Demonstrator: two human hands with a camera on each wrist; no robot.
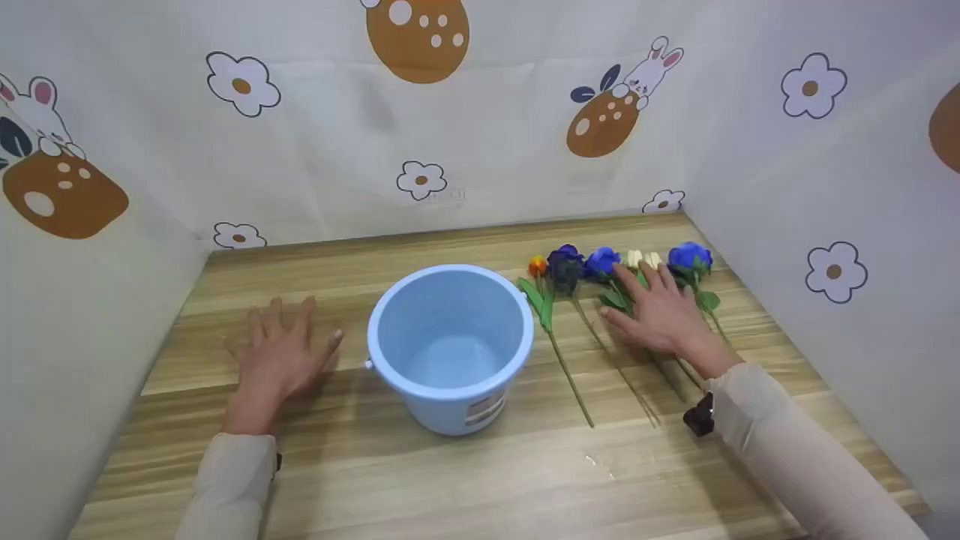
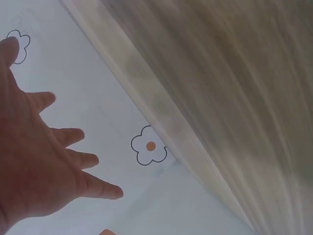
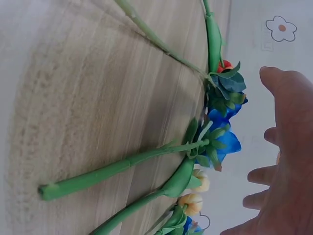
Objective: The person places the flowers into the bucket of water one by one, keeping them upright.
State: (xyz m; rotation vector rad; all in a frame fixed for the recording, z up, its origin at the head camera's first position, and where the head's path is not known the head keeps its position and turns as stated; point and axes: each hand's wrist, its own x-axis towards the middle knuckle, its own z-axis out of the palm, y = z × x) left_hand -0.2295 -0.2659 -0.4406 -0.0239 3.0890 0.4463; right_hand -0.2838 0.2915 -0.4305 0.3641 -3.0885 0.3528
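A light blue bucket (image 1: 453, 379) stands upright with its open top facing me. To its left my left hand (image 1: 277, 361) is spread over the tabletop, fingers straight and holding nothing. My right hand (image 1: 666, 315) is spread above the artificial flowers on the right, nothing in its grasp. These include an orange tulip (image 1: 537, 265), a dark blue rose (image 1: 565, 260), a blue rose (image 1: 602, 261), cream tulips (image 1: 635, 259) and another blue rose (image 1: 690, 257). Their blooms point to the back, and the right hand hides parts of some stems. In the right wrist view, a thick green stem (image 3: 122, 165) leads to a blue bloom.
The wood-grain table (image 1: 420, 487) is bounded by patterned cloth walls at the back (image 1: 322, 165) and both sides. Small clear specks (image 1: 600, 465) lie at the front right of the bucket. A dark wrist device (image 1: 700, 415) sits at the right cuff.
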